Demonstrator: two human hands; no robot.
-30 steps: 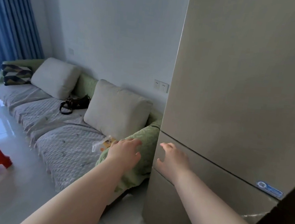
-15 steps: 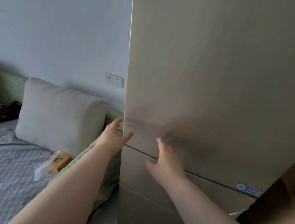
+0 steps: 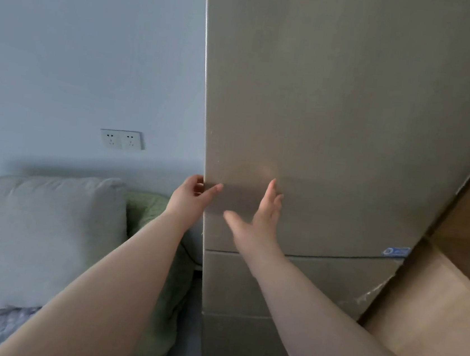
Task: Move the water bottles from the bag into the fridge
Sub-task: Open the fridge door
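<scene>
The left hand (image 3: pixel 193 195) was curled round the left edge of the closed fridge door (image 3: pixel 337 116); the right hand (image 3: pixel 258 215) was held flat, fingers spread, at its face. A steady pull at that edge was judged best. Neither water bottles nor bag were seen. A cushion (image 3: pixel 37 231) was seen left, a wall socket (image 3: pixel 121 139) farther off.

The fridge door (image 3: pixel 337 116) has a brushed, metal-look beige finish with a soft satin sheen, and a small glossy blue sticker (image 3: pixel 396 251) low on its right. To the left, the wall (image 3: pixel 82 43) is smooth and matt, with a shiny white plastic socket plate (image 3: pixel 121 138). The grey cushion (image 3: pixel 33 237) is matt woven cloth, and the green blanket (image 3: pixel 145 208) is soft cloth. At the right edge, the brown wood panel (image 3: pixel 433 303) looks smooth.
</scene>
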